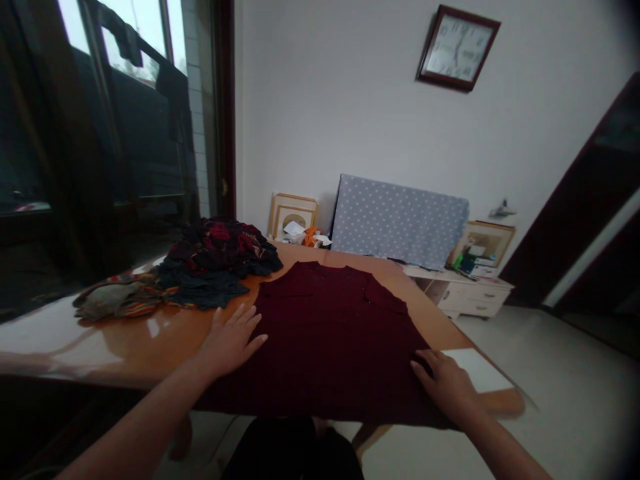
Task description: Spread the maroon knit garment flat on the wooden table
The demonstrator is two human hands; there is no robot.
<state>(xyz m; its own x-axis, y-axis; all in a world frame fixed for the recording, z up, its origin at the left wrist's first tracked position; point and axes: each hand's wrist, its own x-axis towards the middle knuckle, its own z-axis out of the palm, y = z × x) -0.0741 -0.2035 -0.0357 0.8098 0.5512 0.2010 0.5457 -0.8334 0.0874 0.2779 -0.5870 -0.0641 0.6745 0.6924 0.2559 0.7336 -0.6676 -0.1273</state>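
Note:
A dark maroon garment [325, 333] lies spread flat on the glossy wooden table [150, 333]. My left hand [233, 340] rests flat on the garment's left edge, fingers stretched out and apart. My right hand [443, 380] lies on the garment's right lower edge, fingers extended and pressed down on the cloth. Neither hand holds anything.
A pile of dark clothes [220, 257] and a striped cloth [120, 297] lie at the table's far left. A white sheet [477, 370] lies on the table's right corner. Beyond are a dotted panel [397, 220], a low white cabinet [465, 290], picture frames and a wall clock [457, 47].

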